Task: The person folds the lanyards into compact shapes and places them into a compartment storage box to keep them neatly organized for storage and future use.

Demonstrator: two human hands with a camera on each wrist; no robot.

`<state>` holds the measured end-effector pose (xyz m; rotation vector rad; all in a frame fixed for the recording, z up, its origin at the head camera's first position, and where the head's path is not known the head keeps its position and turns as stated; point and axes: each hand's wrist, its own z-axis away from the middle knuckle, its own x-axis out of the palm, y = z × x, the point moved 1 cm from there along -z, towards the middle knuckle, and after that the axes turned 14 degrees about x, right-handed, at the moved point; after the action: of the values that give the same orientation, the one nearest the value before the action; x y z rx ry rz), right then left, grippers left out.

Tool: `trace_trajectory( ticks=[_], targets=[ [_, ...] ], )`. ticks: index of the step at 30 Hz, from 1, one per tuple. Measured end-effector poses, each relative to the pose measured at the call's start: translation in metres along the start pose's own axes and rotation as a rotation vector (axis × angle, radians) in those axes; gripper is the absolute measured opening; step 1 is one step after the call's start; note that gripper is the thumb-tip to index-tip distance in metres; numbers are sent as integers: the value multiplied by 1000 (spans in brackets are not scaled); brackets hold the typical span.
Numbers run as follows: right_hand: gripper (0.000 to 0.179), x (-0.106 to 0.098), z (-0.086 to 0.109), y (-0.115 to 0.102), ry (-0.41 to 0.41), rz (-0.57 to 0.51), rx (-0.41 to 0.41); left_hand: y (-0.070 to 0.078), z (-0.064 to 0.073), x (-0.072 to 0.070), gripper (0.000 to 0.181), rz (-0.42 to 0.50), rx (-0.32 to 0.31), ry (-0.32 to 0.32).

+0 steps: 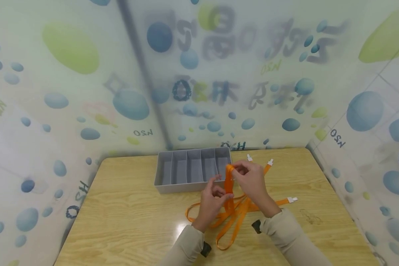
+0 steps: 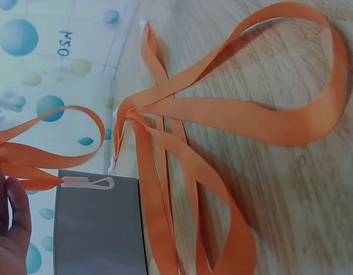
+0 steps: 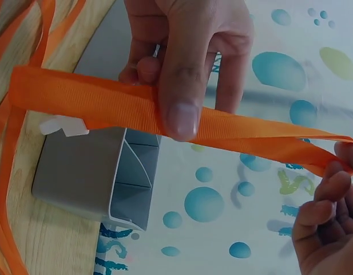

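Note:
Both hands hold one orange lanyard [image 1: 229, 184], folded into a flat upright strip above the table. My right hand [image 1: 252, 181] pinches its upper end. Lower down, my left hand [image 1: 212, 203] grips the strip between thumb and fingers. In the right wrist view the left hand [image 3: 190, 63] presses its thumb across the band, while the right hand [image 3: 330, 212] pinches the far end. A whitish plastic clip [image 3: 64, 125] shows beside the band's lower end. More orange lanyards [image 1: 241, 218] lie in loose, crossing loops on the table beneath the hands.
A grey box [image 1: 173, 188] with several compartments stands behind the left hand, near the patterned wall [image 1: 199, 125]. White clips [image 1: 292, 200] of the loose lanyards point to the right and back. The wooden table [image 1: 119, 221] reaches the wall.

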<state>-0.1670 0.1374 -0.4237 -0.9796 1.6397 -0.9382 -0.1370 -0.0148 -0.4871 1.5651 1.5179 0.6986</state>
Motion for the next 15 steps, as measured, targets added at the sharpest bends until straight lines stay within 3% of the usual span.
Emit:
trace_trajectory(
  ticks=[2, 5, 12, 15],
  targets=[
    [7, 1, 1, -1, 0, 3, -3, 0, 0, 1, 66, -14, 9, 4],
    [9, 3, 4, -1, 3, 12, 3, 0, -2, 1, 64, -45, 31, 3],
    [11, 4, 6, -3, -18, 7, 19, -1, -5, 3, 29, -81, 79, -11],
    [12, 3, 6, -4, -31, 7, 11, -16, -3, 7, 19, -89, 81, 4]
  ],
)
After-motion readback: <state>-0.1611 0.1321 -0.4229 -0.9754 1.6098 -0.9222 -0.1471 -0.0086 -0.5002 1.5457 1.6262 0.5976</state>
